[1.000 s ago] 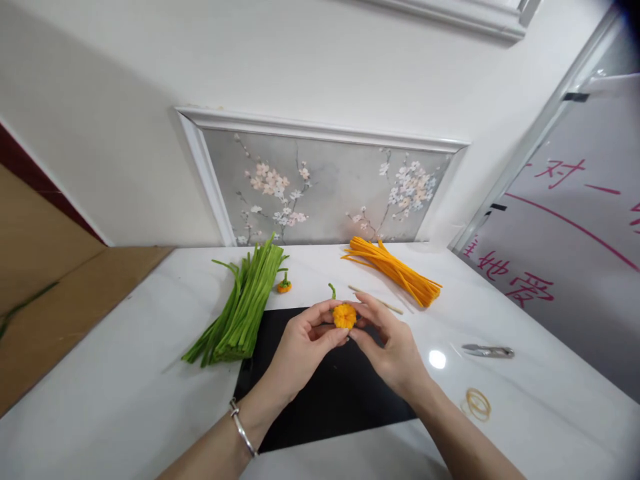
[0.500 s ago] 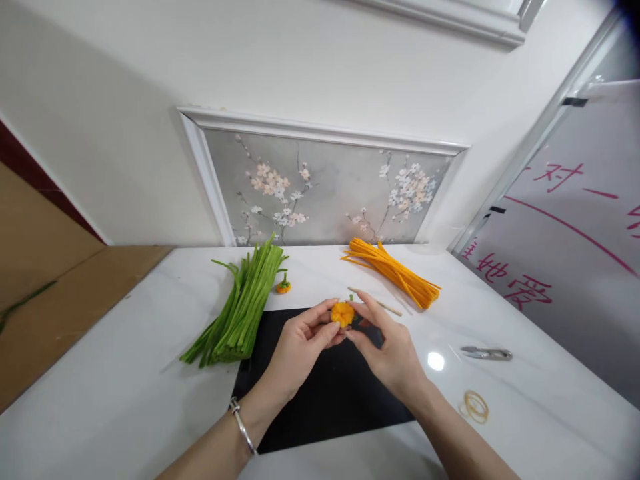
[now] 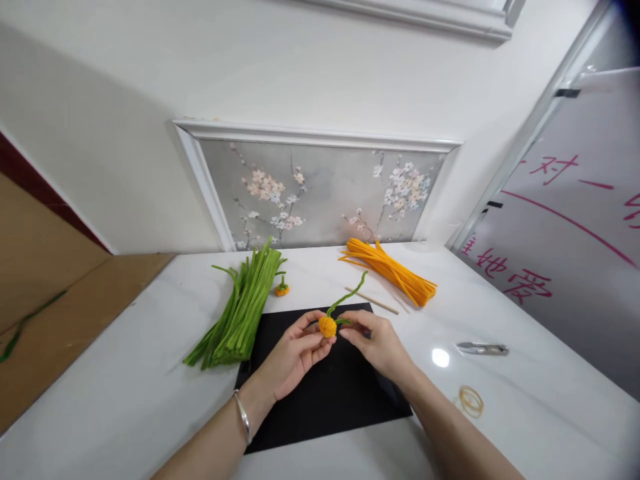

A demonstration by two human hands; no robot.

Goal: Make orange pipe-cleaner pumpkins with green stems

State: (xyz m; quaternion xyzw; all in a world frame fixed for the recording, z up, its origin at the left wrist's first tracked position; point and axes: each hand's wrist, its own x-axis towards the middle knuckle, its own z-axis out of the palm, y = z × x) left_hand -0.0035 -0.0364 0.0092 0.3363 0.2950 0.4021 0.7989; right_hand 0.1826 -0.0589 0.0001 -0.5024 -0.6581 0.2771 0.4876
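Note:
A small orange pumpkin shape (image 3: 327, 327) made of fuzzy pipe cleaner is held over the black mat by my left hand (image 3: 300, 350), whose fingers close round its left side and underside. Two green pipe cleaner ends come out of it. The longer end (image 3: 350, 293) sticks up and away, bent and free. Between the thumb and fingertips of my right hand (image 3: 373, 337) is the shorter green pipe cleaner (image 3: 344, 321), pinched to the right of the pumpkin. A similar small orange piece with a green stem (image 3: 282, 288) stands behind the mat.
On the left lies a bundle of green pipe cleaners (image 3: 243, 313); an orange bundle (image 3: 393, 270) is at the back right. A thin stick (image 3: 373, 301) lies behind the black mat (image 3: 320, 407). Thread snips (image 3: 483, 349) and yellowish rings (image 3: 471, 401) are on the right. Cardboard (image 3: 90, 313) borders the left.
The orange pumpkin has moved slightly left and down and has been turned. The long green end now shows, sticking up. My right hand has drawn back from the orange part onto a green end.

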